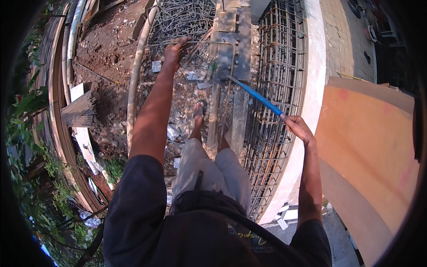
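My left hand (175,52) is closed round a thin steel reinforcing bar (207,42) on the far side of the bench. To the right of that hand the bar turns in a sharp bend and runs back toward my feet. My right hand (299,128) grips the near end of a long blue-handled rebar bending tool (260,99). The tool's far end meets the bent bar on a dark metal plate (242,66) with short upright pins. That plate lies on a wooden plank bench (240,111). How the tool's tip engages the bar is too small to tell.
Tied rebar cages (280,80) lie right of the bench, beside a pale wall edge (316,66). A heap of bent steel pieces (184,20) is ahead. Bundled thin rods (80,111) and a long pole (133,89) lie left. An orange-brown board (364,147) stands right.
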`<state>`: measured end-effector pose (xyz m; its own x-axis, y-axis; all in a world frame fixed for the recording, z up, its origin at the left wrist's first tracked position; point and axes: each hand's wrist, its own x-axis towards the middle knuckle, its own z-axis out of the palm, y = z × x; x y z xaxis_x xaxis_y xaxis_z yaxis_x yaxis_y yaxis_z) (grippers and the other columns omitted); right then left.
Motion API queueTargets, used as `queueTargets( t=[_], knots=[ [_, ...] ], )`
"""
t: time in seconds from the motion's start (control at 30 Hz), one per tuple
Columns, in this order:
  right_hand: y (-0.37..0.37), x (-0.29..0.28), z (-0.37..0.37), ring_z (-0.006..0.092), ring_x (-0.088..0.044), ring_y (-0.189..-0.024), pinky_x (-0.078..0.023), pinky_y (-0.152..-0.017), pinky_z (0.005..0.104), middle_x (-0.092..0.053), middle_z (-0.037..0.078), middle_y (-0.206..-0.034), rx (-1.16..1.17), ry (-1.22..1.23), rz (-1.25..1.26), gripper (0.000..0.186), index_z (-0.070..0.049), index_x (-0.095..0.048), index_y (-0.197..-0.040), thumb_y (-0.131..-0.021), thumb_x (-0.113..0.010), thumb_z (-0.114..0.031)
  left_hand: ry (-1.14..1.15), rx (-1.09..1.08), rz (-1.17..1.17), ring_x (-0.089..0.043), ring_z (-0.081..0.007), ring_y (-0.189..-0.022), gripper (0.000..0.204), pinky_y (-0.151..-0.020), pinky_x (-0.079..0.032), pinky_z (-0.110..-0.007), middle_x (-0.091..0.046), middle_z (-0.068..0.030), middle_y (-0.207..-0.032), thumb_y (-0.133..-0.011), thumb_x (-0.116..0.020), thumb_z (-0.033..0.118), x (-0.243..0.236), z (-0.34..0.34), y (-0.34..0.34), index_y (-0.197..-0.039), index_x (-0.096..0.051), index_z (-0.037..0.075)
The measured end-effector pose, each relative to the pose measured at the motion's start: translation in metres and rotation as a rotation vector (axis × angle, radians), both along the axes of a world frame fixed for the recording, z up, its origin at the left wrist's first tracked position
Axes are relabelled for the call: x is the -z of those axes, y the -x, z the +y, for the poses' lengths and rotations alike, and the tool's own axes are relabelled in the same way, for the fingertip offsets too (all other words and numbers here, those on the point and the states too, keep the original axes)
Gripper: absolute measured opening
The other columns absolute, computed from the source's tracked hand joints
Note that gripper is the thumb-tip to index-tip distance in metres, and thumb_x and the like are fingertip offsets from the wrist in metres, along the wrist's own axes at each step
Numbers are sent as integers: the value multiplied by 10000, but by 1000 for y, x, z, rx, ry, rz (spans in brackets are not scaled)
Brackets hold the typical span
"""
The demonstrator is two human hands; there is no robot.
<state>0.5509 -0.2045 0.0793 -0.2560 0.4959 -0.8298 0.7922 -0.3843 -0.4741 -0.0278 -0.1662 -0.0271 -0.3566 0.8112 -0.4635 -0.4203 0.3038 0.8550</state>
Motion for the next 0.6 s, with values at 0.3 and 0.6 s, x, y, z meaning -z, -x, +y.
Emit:
queueTargets(
  t=[0.3, 0.6],
  knots=[
    [10, 13, -53, 135, -531, -673, -431, -637, 366, -580, 31, -668, 70, -237, -42, 579, -17, -693, -769, -1038, -710, -529, 13, 12, 16, -744, -164, -1105, 411, -934, -598, -356, -796, -36, -1229, -1024, -789, 419, 7, -3, 8, -1306, -745, 123],
    [28, -4, -60, 273, -653, -711, -508, -708, 446, -672, 117, -718, 70, -321, -217, 573, -33, -776, -912, -994, -733, -599, 336, 303, -30, -741, -265, -1068, 824, -998, -558, -446, -759, -164, -1287, -1094, -502, 696, -30, -175, -151, -1555, -536, 14]
  ],
)
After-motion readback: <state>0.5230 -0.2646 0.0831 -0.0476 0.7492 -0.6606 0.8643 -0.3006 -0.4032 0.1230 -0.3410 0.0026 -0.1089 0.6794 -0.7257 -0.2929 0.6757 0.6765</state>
